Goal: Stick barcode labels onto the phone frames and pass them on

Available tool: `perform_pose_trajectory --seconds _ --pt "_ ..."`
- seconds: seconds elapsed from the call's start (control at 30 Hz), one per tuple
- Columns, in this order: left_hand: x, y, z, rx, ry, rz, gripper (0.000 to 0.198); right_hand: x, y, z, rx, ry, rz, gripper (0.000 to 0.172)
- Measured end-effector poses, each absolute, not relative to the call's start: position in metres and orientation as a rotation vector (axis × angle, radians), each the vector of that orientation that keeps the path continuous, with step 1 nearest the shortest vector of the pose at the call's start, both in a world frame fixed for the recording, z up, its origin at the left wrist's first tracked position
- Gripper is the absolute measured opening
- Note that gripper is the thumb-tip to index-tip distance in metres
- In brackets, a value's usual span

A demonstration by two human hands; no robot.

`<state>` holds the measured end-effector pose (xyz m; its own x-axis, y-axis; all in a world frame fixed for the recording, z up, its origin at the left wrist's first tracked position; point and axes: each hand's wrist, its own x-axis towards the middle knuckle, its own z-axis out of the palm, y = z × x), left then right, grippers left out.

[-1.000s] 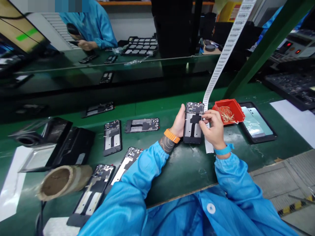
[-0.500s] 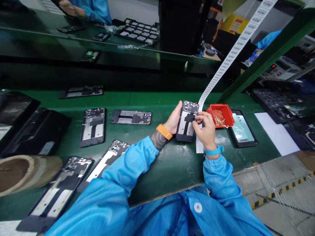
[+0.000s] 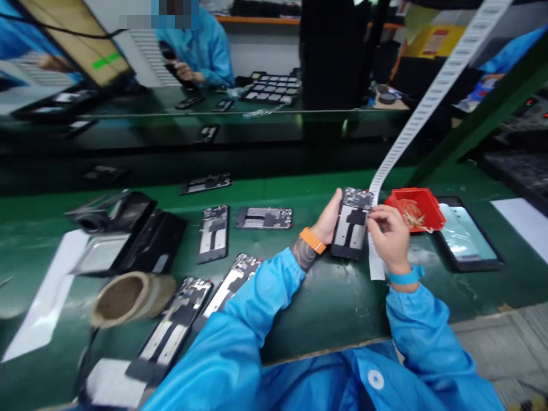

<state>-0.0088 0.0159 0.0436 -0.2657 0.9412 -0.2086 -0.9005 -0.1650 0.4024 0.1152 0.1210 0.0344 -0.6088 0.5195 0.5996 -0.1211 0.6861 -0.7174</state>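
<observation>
In the head view, an opened phone [image 3: 351, 225] lies tilted in my left hand [image 3: 329, 218]. Its back cover is off, so the circuit board shows at the top and silvery plates with a black strip below. My left thumb runs along the phone's left edge; the fingers beneath are hidden. My right hand [image 3: 391, 237] is at the phone's right edge, fingers curled and pinched together. Whatever is between those fingertips is too small to tell. Just behind them hangs a long white strip of printed labels [image 3: 377, 267], its lower end on the green bench.
A red bin [image 3: 430, 206] holds rubber bands [image 3: 411, 212]. Beside it lies a phone-like device with a pale screen [image 3: 464, 234]. Several opened phones [image 3: 213, 234] lie to the left, near a cardboard tube [image 3: 148, 297] and black equipment [image 3: 149, 245]. A co-worker [image 3: 209, 51] sits across the bench.
The view has swung left, so the bench appears further right and more of its left side shows. My right fingertips have drawn back slightly from the phone's face to its right edge.
</observation>
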Motion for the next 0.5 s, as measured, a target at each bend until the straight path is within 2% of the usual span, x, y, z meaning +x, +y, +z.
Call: perform_pose_trajectory --seconds 0.5 --pt "-0.0041 0.0151 0.0501 0.047 0.664 1.831 0.065 0.113 0.1207 0.034 -0.296 -2.013 1.095 0.006"
